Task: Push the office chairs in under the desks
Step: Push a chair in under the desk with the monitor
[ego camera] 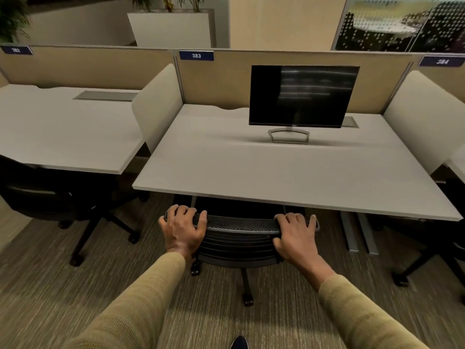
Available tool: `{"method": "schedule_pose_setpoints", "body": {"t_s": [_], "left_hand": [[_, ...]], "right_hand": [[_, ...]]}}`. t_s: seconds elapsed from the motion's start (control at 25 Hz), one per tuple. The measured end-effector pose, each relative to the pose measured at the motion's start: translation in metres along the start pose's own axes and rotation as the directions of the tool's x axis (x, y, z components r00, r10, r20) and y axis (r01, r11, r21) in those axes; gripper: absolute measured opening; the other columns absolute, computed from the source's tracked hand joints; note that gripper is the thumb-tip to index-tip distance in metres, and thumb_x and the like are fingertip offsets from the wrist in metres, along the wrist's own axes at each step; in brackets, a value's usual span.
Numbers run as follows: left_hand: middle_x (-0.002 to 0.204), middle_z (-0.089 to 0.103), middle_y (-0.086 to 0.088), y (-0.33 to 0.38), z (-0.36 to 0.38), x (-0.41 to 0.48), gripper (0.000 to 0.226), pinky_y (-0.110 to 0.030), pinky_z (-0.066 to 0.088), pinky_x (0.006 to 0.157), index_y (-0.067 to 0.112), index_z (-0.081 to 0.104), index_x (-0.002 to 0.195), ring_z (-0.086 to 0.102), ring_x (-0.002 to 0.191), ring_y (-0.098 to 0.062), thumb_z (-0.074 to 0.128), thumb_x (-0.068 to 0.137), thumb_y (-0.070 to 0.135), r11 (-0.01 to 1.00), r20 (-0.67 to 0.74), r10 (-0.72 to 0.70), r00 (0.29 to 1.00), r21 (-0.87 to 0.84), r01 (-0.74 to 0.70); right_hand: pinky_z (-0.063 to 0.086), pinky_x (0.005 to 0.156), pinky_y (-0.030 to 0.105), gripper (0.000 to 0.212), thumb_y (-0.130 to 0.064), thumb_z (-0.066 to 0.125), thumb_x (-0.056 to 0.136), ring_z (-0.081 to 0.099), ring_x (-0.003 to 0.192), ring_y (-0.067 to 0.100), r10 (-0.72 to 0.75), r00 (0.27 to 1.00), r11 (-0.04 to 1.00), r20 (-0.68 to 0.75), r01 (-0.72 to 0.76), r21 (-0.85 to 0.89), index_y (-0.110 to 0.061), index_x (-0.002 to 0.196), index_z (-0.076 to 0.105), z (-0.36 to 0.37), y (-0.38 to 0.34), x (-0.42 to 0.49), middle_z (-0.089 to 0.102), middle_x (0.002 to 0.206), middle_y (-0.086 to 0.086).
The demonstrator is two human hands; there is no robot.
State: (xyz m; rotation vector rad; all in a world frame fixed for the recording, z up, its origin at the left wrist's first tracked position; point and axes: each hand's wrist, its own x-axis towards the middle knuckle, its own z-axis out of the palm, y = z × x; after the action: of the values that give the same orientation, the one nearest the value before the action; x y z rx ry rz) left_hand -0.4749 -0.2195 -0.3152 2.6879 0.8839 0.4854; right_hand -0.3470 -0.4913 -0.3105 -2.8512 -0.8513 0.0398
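Note:
A black mesh-backed office chair (240, 225) stands in front of the middle desk (251, 177), the one labelled 383. Its seat is hidden under the desktop and its backrest top lies just short of the desk's front edge. My left hand (182, 229) grips the left end of the backrest top. My right hand (297, 236) grips the right end. Both arms reach forward in tan sleeves. The chair's base and castors show on the carpet below.
A dark monitor (303, 95) stands on the middle desk. A second black chair (57, 200) sits at the left desk (63, 132), and part of a third chair (442, 245) shows at the right. Beige partitions divide the desks. Striped carpet lies underfoot.

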Motion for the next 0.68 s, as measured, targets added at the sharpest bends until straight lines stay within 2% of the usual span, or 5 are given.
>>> {"method": "schedule_pose_setpoints", "body": {"t_s": [0.12,0.24,0.4,0.52,0.68], "left_hand": [[0.103,0.072,-0.007,0.004,-0.002,-0.023,0.063,-0.057,0.037,0.096,0.014,0.075,0.096,0.056,0.114,-0.033,0.03,0.092,0.058,0.999,-0.046,0.028,0.999,-0.015,-0.029],[0.099,0.072,-0.005,0.004,-0.002,-0.037,0.058,-0.055,0.038,0.094,0.015,0.075,0.092,0.057,0.111,-0.033,0.033,0.092,0.055,0.998,-0.067,0.06,0.996,-0.007,-0.06],[0.101,0.071,-0.004,0.008,-0.001,-0.038,0.059,-0.052,0.036,0.094,0.015,0.075,0.094,0.056,0.112,-0.032,0.032,0.09,0.054,0.997,-0.059,0.082,0.995,0.0,-0.082],[0.099,0.072,-0.006,0.018,0.005,-0.028,0.059,-0.052,0.037,0.093,0.013,0.076,0.093,0.057,0.11,-0.034,0.033,0.09,0.052,0.995,-0.083,0.099,0.992,-0.019,-0.101],[0.095,0.072,-0.006,0.035,0.018,-0.009,0.058,-0.052,0.037,0.09,0.013,0.076,0.09,0.059,0.107,-0.034,0.033,0.089,0.052,0.992,-0.097,0.115,0.989,-0.047,-0.12]], "right_hand": [[0.021,0.113,0.069,0.054,-0.04,0.057,0.075,0.053,0.118,0.026,0.001,0.997,1.0,-0.083,0.001,0.023,-0.023,0.126,0.057,0.0,0.008,-0.036,0.062,0.119,0.001],[0.027,0.112,0.066,0.061,-0.062,0.049,0.077,0.057,0.113,0.024,-0.018,0.985,1.0,-0.174,0.021,0.015,-0.024,0.123,0.06,0.005,0.013,-0.065,0.063,0.114,-0.001],[0.026,0.111,0.061,0.08,-0.09,0.034,0.08,0.057,0.109,0.022,0.013,0.97,1.0,-0.243,-0.008,0.019,-0.025,0.118,0.062,0.008,0.015,-0.075,0.063,0.109,-0.003],[0.025,0.111,0.06,0.085,-0.093,0.028,0.079,0.057,0.108,0.021,0.031,0.966,0.999,-0.258,-0.027,0.022,-0.025,0.117,0.063,0.005,0.023,-0.067,0.063,0.109,-0.003],[0.024,0.112,0.061,0.081,-0.092,0.034,0.08,0.056,0.108,0.021,0.049,0.956,0.999,-0.288,-0.044,0.022,-0.025,0.117,0.063,0.007,0.042,-0.053,0.062,0.108,-0.004]]}}
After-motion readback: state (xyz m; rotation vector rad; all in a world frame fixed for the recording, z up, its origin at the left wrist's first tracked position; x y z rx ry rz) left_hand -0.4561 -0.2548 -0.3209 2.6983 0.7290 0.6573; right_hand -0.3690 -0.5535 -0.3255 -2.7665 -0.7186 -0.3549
